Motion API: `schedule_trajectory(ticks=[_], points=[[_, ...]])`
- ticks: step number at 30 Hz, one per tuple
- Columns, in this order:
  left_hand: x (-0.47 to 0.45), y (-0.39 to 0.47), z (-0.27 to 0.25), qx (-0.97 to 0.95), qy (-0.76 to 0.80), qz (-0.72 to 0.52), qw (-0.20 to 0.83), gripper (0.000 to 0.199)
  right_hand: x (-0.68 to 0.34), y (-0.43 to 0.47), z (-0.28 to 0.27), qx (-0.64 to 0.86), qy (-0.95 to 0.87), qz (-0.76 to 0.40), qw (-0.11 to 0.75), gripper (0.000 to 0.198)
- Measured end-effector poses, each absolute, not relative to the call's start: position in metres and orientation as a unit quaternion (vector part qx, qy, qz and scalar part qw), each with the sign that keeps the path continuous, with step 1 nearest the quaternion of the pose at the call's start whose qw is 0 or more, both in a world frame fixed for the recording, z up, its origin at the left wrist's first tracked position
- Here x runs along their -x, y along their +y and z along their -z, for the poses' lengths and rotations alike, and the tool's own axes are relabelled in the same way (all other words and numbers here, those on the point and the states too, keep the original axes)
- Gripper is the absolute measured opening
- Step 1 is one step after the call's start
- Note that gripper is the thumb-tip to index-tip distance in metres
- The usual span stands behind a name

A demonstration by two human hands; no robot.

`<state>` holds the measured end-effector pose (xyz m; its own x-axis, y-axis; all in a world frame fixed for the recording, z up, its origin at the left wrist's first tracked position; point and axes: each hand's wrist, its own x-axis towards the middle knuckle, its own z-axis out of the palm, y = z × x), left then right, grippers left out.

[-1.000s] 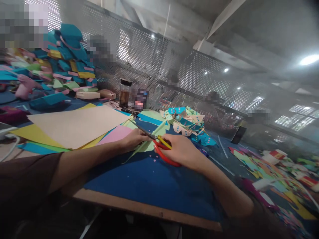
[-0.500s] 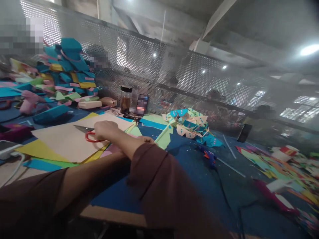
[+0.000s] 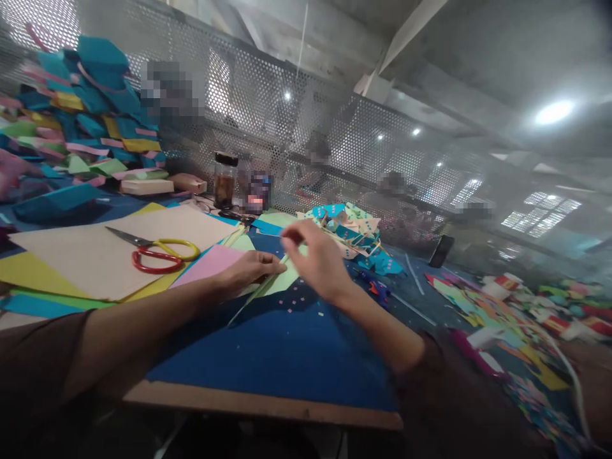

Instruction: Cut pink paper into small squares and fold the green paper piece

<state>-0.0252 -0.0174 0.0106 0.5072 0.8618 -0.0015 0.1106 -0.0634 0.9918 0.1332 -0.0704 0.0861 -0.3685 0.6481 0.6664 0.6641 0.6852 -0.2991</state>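
Between the thumb and fingers of my left hand (image 3: 255, 266) is a pale green paper piece (image 3: 270, 285), held tilted above the blue table. A narrow edge of it points down toward me. My right hand (image 3: 319, 261) is over the paper's upper right part, slightly blurred. Its fingers are bent, with a gap between thumb and forefinger, and nothing shows in them. Scissors (image 3: 157, 250) with one red and one yellow handle lie on large pale pink sheets (image 3: 81, 245), left of my hands. A pink sheet (image 3: 208, 262) lies beside my left wrist.
Decorated paper pieces (image 3: 356, 233) form a heap behind my right hand. A blue glue gun (image 3: 375, 288) lies right of it. A lidded jar (image 3: 224, 182) stands by the perforated screen (image 3: 335, 134). Blue paper forms (image 3: 102, 83) pile up at left; coloured scraps (image 3: 511, 319) cover the right.
My right hand has let go of the scissors on the sheets and moved right to the green paper. My left hand still holds the paper. The view has shifted right.
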Motion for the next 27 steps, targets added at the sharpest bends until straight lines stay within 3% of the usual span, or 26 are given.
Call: schedule_trajectory(ticks=[4, 8, 14, 20, 23, 27], points=[[0.027, -0.028, -0.014, -0.622, 0.362, -0.319, 0.617, 0.034, -0.203, -0.066, -0.045, 0.545, -0.672, -0.1, 0.492, 0.032], [0.023, -0.036, -0.016, -0.615, 0.371, -0.299, 0.629, 0.034, -0.211, -0.072, -0.009, 0.515, -0.622, -0.362, 0.465, 0.04], [0.021, -0.047, -0.021, -0.625, 0.389, -0.28, 0.617, 0.024, -0.199, -0.088, -0.008, 0.471, -0.624, -0.436, 0.446, 0.031], [0.02, -0.05, -0.02, -0.597, 0.408, -0.262, 0.639, 0.026, -0.205, -0.099, -0.011, 0.491, -0.632, -0.371, 0.471, 0.024], [0.022, -0.049, -0.017, -0.587, 0.411, -0.255, 0.649, 0.026, -0.207, -0.105, -0.011, 0.518, -0.661, -0.232, 0.491, 0.019], [0.024, -0.048, -0.014, -0.585, 0.431, -0.247, 0.641, 0.023, -0.205, -0.112, -0.015, 0.479, -0.748, -0.059, 0.456, 0.017]])
